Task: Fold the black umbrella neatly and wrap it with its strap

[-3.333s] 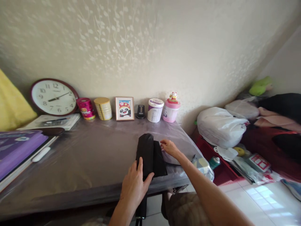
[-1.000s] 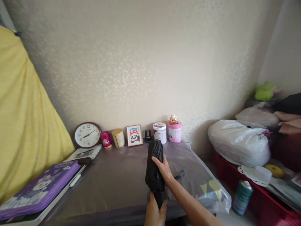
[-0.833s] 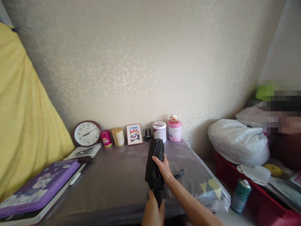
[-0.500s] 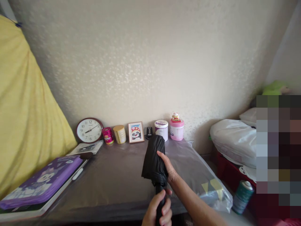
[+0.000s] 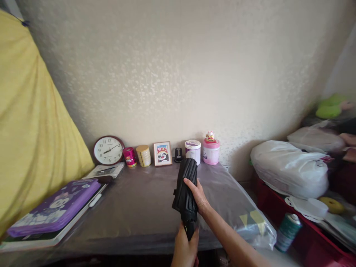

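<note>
A folded black umbrella (image 5: 185, 187) is held up in front of me, its top leaning slightly away over the table. My left hand (image 5: 185, 244) is closed around the dark handle at the bottom. Higher up, my right hand (image 5: 197, 194) wraps the gathered canopy from the right side, its thumb lying across the front. The fingers behind the canopy are hidden. A small strap tab sticks out on the canopy's left edge.
Along the wall stand a clock (image 5: 109, 150), a pink can (image 5: 129, 157), a framed panda picture (image 5: 162, 153) and tubs (image 5: 211, 152). A purple folder (image 5: 55, 207) lies left on the plastic-covered table (image 5: 133, 211). Right are a spray can (image 5: 288, 232) and white bags (image 5: 289, 168).
The canopy looks narrower and tighter around the shaft. My left hand has turned on the handle and sits higher against the canopy's base. The view has shifted slightly.
</note>
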Motion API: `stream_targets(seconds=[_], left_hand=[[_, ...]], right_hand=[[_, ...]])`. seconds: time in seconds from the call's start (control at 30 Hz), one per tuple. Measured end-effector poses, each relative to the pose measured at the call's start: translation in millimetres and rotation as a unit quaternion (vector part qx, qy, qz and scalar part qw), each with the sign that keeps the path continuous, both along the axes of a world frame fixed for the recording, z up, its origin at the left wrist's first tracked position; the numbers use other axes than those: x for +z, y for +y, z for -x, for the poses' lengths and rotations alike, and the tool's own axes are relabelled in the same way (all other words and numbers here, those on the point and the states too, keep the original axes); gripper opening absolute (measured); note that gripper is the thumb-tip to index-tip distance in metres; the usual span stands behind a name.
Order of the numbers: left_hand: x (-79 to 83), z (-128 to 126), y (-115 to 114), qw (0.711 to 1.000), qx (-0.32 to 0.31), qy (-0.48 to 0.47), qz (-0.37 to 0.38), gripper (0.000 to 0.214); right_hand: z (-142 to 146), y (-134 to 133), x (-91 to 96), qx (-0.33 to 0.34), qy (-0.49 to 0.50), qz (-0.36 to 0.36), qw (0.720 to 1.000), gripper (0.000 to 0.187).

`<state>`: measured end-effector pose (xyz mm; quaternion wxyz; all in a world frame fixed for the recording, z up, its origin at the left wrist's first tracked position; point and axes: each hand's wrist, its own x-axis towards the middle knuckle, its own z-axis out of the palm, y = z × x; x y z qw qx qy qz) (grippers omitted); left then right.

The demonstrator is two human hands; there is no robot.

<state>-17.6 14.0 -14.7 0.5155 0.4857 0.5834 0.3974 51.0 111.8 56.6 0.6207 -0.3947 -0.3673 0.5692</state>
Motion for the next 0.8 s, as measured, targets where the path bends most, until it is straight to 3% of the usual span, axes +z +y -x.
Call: stream_targets(seconds=[0.17,0.3,0.37,0.47,0.53,0.67,0.8], left_hand=[[1.9,10.5,-0.6,1.0,0.024,-0.005,-0.013,0.067],[17.7,16.8,-5.2,0.99,-0.069,-0.123,0.009,0.051],[26.8,17.8,-9.8,0.958,-0.137,-0.249,0.049,0.047],[34.4,16.3,-16.3,0.907,-0.168,-0.376,0.09,0.046],[33.1,13.8,-17.5,0.921,-0.159,-0.344,0.089,0.042],[18.0,8.0,-11.2,0.982,-0.099,-0.156,0.047,0.038],[4.7,7.3,-4.6,1.0,-0.013,-0.026,0.009,0.044]], right_hand=[[3.1,1.4,-3.3,-0.034,0.008,0.018,0.999,0.047],[-1.3,0.8,0.8,0.01,0.057,0.055,0.997,0.043],[-3.8,-2.5,6.2,0.069,0.084,0.088,0.99,0.04],[-5.8,-7.5,12.6,0.15,0.101,0.132,0.975,0.042],[-5.8,-8.3,12.6,0.159,0.099,0.13,0.974,0.041],[-3.2,-3.9,4.3,0.113,0.066,0.078,0.988,0.04],[2.6,-1.0,-0.8,0.053,0.021,0.049,0.997,0.045]])
